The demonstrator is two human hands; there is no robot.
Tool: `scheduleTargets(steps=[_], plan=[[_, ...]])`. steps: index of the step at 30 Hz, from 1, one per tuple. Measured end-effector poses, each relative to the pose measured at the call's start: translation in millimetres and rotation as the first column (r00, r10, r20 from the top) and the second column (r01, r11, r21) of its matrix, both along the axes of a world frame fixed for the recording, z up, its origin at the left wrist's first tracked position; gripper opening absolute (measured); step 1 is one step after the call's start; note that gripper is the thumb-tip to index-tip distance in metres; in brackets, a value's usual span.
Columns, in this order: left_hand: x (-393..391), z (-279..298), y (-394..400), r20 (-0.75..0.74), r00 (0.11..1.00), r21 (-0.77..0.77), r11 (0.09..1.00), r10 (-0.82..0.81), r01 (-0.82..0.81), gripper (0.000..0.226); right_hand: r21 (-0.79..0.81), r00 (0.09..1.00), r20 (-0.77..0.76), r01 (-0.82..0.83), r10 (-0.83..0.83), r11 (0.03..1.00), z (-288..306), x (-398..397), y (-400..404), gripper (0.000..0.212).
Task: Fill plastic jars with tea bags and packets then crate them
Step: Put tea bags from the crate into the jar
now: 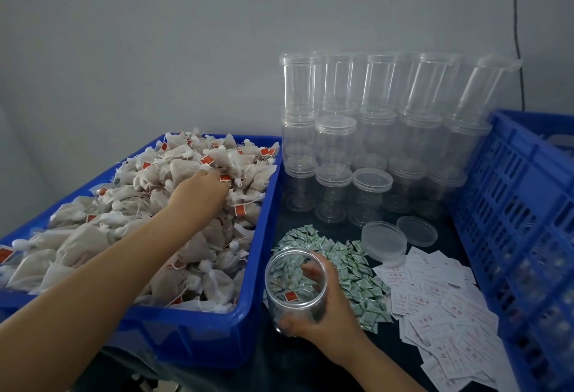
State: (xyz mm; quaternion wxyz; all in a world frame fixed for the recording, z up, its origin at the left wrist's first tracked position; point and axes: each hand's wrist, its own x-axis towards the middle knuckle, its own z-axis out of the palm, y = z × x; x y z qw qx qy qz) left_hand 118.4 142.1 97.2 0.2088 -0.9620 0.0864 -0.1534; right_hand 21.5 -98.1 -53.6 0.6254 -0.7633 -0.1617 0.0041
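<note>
A blue bin (248, 326) on the left is heaped with white tea bags (130, 230) carrying red tags. My left hand (202, 188) reaches deep into the heap, its fingers curled among the bags; whether it grips one is hidden. My right hand (323, 308) grips an open clear plastic jar (295, 280) standing just right of the bin. Through the jar's wall a red tag shows near the bottom. Small green-and-white packets (357, 280) lie in a pile behind and beside the jar.
White paper slips (444, 314) are scattered to the right of the packets. Two loose clear lids (385, 239) lie behind them. Several lidded clear jars (372, 131) are stacked at the back. A blue slatted crate (521, 221) stands on the right.
</note>
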Motion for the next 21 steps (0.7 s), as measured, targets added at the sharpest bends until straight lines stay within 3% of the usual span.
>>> scheduleTargets(steps=[5, 12, 21], plan=[[-7.0, 13.8, 3.4, 0.053, 0.996, -0.151, 0.986, -0.070, 0.077, 0.021, -0.001, 1.000, 0.003, 0.001, -0.001, 1.000, 0.3, -0.1, -0.1, 0.100], [-19.5, 31.1, 0.3, 0.003, 0.982, -0.500, 0.850, -0.190, 0.166, 0.015, 0.006, 1.000, 0.006, 0.007, -0.007, 1.000, -0.6, 0.4, 0.0, 0.102], [-49.0, 46.6, -29.9, -0.109, 0.934, -0.692, 0.701, -0.341, 0.175, 0.003, 0.002, 1.000, 0.004, 0.016, -0.016, 1.000, 0.9, -0.2, 0.2, 0.101]])
